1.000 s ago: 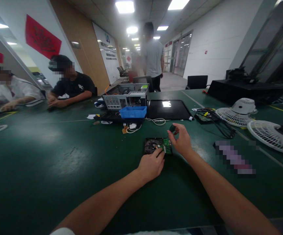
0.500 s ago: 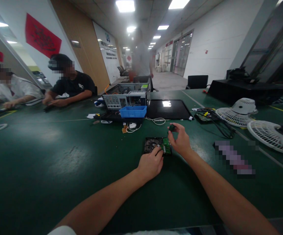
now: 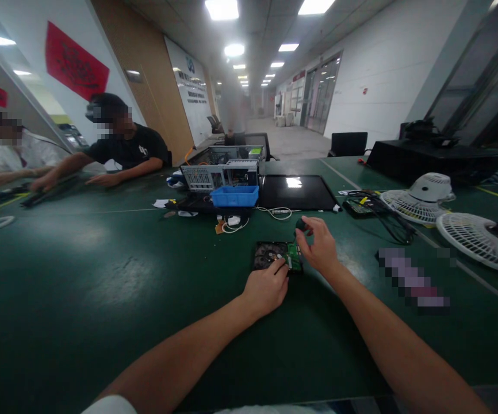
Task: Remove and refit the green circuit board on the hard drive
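Observation:
A hard drive [image 3: 265, 252] with a green circuit board on its right part lies flat on the green table, in the middle of the head view. My left hand [image 3: 266, 289] grips it from the near side, fingers bent over its front edge and covering part of the board. Above the drive's right end, my right hand [image 3: 319, 246] pinches the dark handle of a small screwdriver [image 3: 301, 225]. The thin shaft points down toward the board's upper right corner; whether its tip touches a screw is too small to tell.
Beyond the drive stand a blue tray [image 3: 234, 196], an open computer case [image 3: 221, 167] and a dark flat panel [image 3: 298, 192]. White fan parts [image 3: 425, 198] and cables lie to the right, near a pixelated item [image 3: 410, 276]. Two people sit at the left.
My hands and the hard drive stay almost in place; the screwdriver handle looks slightly turned. At the left, a co-worker's arm has reached farther left. The standing person at the back has shifted left.

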The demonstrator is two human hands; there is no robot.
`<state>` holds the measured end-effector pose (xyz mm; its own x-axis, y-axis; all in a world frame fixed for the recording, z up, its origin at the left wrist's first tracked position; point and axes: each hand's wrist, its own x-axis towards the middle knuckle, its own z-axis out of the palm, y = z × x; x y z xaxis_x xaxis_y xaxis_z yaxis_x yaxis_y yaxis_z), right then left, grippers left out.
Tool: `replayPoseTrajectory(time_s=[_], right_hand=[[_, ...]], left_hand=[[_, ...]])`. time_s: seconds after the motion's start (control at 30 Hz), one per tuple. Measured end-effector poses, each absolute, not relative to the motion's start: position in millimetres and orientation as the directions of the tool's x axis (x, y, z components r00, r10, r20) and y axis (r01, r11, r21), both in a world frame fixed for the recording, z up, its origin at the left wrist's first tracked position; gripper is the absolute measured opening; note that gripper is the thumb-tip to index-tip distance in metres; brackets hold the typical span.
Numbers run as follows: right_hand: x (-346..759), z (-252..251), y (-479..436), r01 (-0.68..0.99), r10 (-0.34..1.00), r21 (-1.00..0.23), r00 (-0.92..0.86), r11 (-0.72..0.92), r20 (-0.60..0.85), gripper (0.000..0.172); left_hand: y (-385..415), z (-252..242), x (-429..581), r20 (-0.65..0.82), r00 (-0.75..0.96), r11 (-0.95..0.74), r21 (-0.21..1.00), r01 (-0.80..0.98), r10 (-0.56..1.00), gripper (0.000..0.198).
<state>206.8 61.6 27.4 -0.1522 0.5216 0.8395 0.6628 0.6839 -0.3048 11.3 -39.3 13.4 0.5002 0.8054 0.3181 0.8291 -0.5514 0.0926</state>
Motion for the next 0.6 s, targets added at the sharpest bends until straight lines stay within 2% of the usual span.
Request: replayPoseTrajectory(time_s=[0.2,0.47,0.6], right_hand=[[206.9,25.4,64.4,0.662,0.489,-0.302,-0.111,0.686,0.866,0.043],[207.2,27.7,61.6,0.712,0.499,-0.291,-0.097,0.639,0.861,0.036],[206.9,28.6,60.1,0.708,0.496,-0.261,-0.143,0.656,0.857,0.042]], left_hand=[[-38.4,12.8,10.8,0.321,0.506,-0.56,0.097,0.823,0.8,0.04],[-38.5,14.4,10.8,0.307,0.507,-0.556,0.096,0.826,0.806,0.04],[-38.5,14.7,11.1,0.309,0.505,-0.554,0.094,0.827,0.806,0.039]])
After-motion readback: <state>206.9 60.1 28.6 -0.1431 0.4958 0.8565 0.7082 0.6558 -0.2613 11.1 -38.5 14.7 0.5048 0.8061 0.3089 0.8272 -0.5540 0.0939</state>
